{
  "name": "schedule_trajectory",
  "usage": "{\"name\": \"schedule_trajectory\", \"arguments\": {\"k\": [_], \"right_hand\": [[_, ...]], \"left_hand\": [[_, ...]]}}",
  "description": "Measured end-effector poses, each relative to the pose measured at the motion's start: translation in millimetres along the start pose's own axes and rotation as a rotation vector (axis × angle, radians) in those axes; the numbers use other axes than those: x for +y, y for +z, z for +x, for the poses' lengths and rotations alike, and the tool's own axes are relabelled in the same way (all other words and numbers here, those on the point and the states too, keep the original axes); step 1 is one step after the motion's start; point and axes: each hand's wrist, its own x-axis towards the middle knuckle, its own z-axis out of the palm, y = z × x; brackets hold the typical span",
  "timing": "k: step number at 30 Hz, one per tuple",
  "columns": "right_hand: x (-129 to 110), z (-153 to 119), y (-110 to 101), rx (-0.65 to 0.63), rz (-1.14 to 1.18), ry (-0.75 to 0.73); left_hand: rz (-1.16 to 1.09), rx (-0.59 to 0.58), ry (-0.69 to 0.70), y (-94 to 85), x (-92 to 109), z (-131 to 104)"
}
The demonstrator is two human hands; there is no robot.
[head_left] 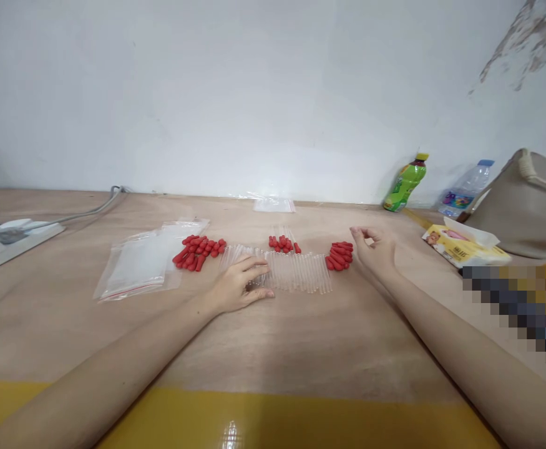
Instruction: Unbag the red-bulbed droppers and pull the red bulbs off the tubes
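My left hand [242, 284] rests over a row of clear glass tubes [298, 272], its fingers bent and spread apart, with no object seen in its grasp. The tubes lie side by side and partly under that hand. Just right of the right-hand pile of red rubber bulbs [341, 255], my right hand [376, 251] is curled with thumb and finger pinched together; whatever it may hold is too small to make out. A larger heap of red bulbs [198, 252] lies left of the tubes. Behind the row, a small cluster of red bulbs [281, 244] sits by more tubes.
Clear zip bags [135, 265] lie on the left, and another bag [274, 204] is near the wall. A power strip [24, 234] with cables is far left. A green bottle [407, 184], clear bottle [464, 190], tissue pack [464, 245] and grey-brown bag [520, 206] stand right.
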Motion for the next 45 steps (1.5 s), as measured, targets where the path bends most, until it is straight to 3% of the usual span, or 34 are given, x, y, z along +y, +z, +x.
{"name": "schedule_trajectory", "arguments": {"k": [3,6,12,21,28,36,41,45], "right_hand": [[-35,-7,6,-0.148,-0.079,-0.229],[-66,-15,19,-0.307,-0.184,-0.332],[-97,-17,56,-0.418,-0.287,-0.307],[-105,-20,83,-0.443,-0.330,-0.243],[-109,-26,64,-0.235,-0.195,-0.244],[-89,-61,12,-0.319,0.086,-0.475],[-88,-74,6,-0.380,0.159,-0.466],[-98,-77,10,-0.416,0.081,-0.525]], "left_hand": [[0.002,-0.050,-0.020,-2.2,-2,1],[0.012,-0.110,-0.038,-3.2,-4,1],[0.102,-0.117,-0.072,-0.9,-6,0],[0.139,-0.023,-0.061,-3.9,-4,-3],[0.175,0.059,-0.030,-3.8,-3,-4],[0.327,0.145,0.059,-0.3,5,2],[0.366,0.173,0.162,1.3,11,4],[0.364,0.158,0.192,3.0,12,4]]}}
